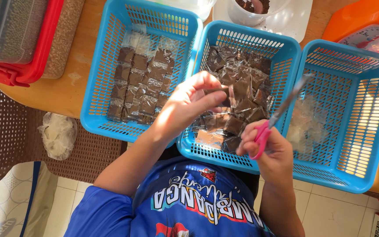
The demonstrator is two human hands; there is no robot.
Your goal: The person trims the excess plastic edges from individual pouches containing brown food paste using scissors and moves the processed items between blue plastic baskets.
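Baskets: three side by side along the table (73, 90) edge, each touching the next.
Left basket (106, 66): holds wrapped blocks (139, 83) laid in neat rows.
Middle basket (281, 66): holds a loose pile of wrapped pieces (242, 101).
Right basket (365, 123): holds clear wrapper scraps (303, 123).
Left hand (189, 103): above the middle basket, pinching one wrapped piece (220, 92).
Right hand (270, 151): over the near rims of the middle and right baskets, gripping scissors (281, 112) angled up toward the right basket.
Tub (248, 11): behind the middle basket.
Scale (371, 37): behind the right basket.
Stacked bins (23, 39): left of the left basket.
Crumpled bag (58, 134): below the table edge, on the left.

Wooden table (69, 90): three blue baskets (99, 87), red-lidded tubs (27, 39), orange scale (365, 26).
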